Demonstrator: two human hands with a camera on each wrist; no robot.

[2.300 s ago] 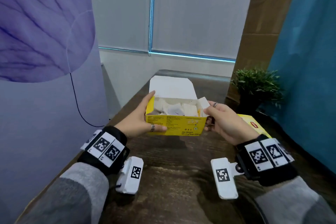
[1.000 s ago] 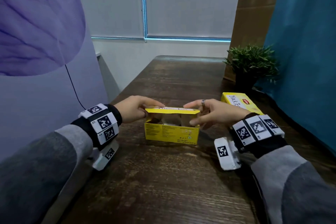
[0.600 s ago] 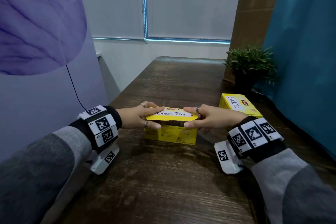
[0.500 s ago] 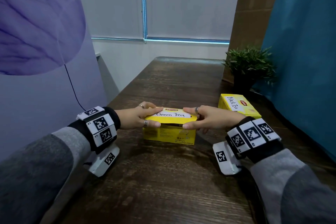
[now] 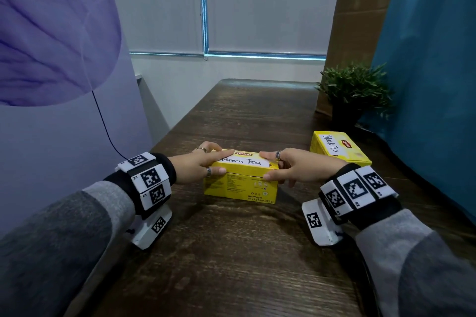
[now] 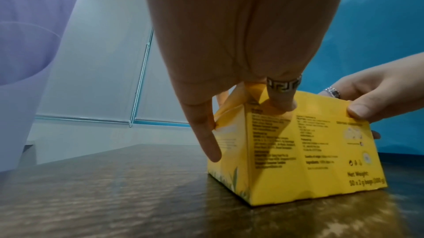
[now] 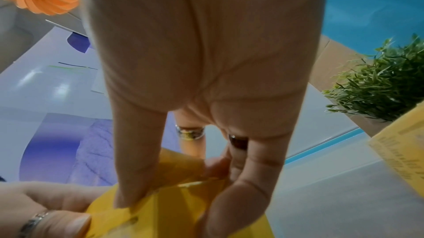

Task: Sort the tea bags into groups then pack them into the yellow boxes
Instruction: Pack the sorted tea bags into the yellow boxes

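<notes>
- The Green Tea box (image 5: 240,179) sits lid-down on the table (image 5: 231,252), near centre.
- Your left hand (image 5: 199,163) pinches its left end, fingers on the lid, thumb on the front.
- Your right hand (image 5: 293,166) pinches the right end the same way.
- The Black Tea box (image 5: 340,148) lies closed, right and farther off, near the plant (image 5: 355,87).

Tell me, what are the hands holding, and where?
Both hold the Green Tea box: left hand at its left end, right hand at its right end, fingers on the lid, thumbs on the front.
</notes>
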